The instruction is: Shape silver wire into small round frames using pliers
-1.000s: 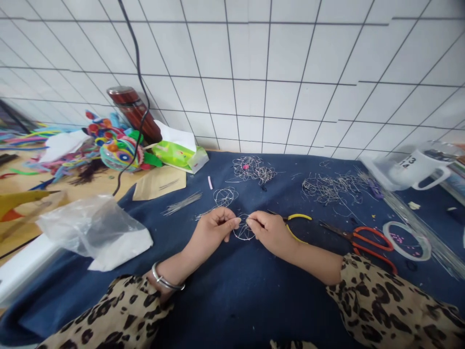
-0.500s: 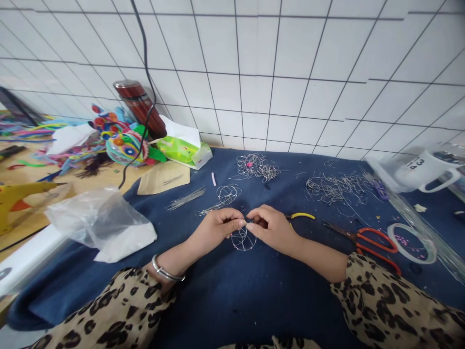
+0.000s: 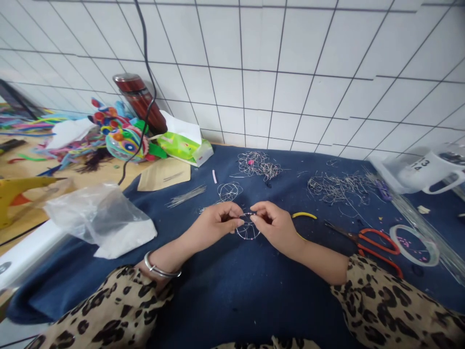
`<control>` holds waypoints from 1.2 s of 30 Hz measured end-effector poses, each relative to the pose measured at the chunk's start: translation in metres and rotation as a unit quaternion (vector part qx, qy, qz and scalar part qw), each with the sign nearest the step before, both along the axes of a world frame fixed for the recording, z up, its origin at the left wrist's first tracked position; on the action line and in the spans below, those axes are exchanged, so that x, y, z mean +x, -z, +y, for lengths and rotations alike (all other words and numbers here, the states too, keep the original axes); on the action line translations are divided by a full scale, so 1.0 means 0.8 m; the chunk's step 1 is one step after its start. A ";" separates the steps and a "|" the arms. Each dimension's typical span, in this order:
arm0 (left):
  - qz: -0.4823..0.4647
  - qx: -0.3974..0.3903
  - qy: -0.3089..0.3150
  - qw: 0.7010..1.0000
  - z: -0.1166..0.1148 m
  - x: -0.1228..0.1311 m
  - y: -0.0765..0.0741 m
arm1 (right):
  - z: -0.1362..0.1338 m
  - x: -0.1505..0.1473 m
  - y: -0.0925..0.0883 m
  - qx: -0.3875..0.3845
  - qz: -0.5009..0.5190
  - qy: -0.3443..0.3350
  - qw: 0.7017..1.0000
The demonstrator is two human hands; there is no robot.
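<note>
Between my two hands is a round wire ring (image 3: 248,238) with small pink beads and thin wires crossing inside it. My left hand (image 3: 220,220) pinches its left side between thumb and fingers. On the opposite side my right hand (image 3: 274,224) is closed on the rim, its thumb near the top right. Pliers with yellow handles (image 3: 304,215) lie partly hidden under my right hand. Just beyond my left hand rests another round wire piece (image 3: 229,192), and a bundle of straight wires (image 3: 187,196) lies to its left.
Orange-handled scissors (image 3: 378,242) and a clear round dish of pink beads (image 3: 414,245) lie at the right. Tangled wire (image 3: 336,188) and a white mug (image 3: 432,169) are behind them. A plastic bag (image 3: 98,213), tissue pack (image 3: 183,147) and yellow glue gun (image 3: 18,194) stand left.
My hands have moved slightly apart along the ring's rim, and the ring has tilted and shifted a little right. The view has moved slightly.
</note>
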State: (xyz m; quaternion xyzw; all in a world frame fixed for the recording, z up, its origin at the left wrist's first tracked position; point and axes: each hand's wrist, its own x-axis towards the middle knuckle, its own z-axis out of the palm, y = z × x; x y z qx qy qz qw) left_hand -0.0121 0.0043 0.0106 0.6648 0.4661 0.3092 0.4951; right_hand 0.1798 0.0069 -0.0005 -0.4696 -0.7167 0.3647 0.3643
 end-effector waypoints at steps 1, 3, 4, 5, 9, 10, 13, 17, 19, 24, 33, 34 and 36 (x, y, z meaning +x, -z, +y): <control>0.005 0.018 -0.019 1.000 0.000 -0.002 -0.001 | 0.001 -0.001 -0.001 0.003 0.007 -0.002 1.000; 0.034 0.066 -0.056 0.996 0.002 -0.007 -0.005 | 0.002 -0.005 -0.003 0.007 0.011 -0.011 1.000; 0.060 0.092 -0.068 0.992 0.003 -0.010 -0.006 | 0.004 -0.006 -0.003 0.004 0.005 -0.019 1.000; 0.087 0.113 -0.070 0.987 0.005 -0.013 -0.007 | 0.005 -0.007 -0.003 -0.001 -0.009 -0.027 1.000; 0.191 0.146 0.000 0.971 0.009 -0.020 -0.007 | 0.007 -0.008 0.003 -0.028 -0.079 -0.060 0.995; 0.209 0.147 0.021 0.967 0.009 -0.021 -0.006 | 0.007 -0.007 0.005 -0.028 -0.090 -0.063 0.994; 0.245 0.154 0.048 0.956 0.010 -0.020 -0.003 | 0.006 -0.005 0.009 -0.012 -0.112 -0.069 0.991; 0.265 0.175 0.084 0.944 0.010 -0.022 -0.004 | 0.002 -0.005 0.009 0.042 -0.153 -0.087 0.983; 0.274 0.185 0.112 0.937 0.011 -0.024 -0.007 | 0.000 -0.005 0.008 0.077 -0.181 -0.101 0.975; 0.284 0.161 0.154 0.932 0.011 -0.031 -0.016 | -0.003 -0.006 0.008 0.130 -0.226 -0.127 0.957; 0.260 0.109 0.144 0.949 0.008 -0.026 -0.019 | -0.005 -0.005 0.010 0.186 -0.242 -0.122 0.944; 0.251 0.113 0.139 0.951 0.008 -0.024 -0.017 | -0.005 -0.005 0.008 0.201 -0.245 -0.119 0.941; 0.235 0.117 0.130 0.956 0.007 -0.021 -0.013 | -0.005 -0.007 0.005 0.231 -0.247 -0.116 0.934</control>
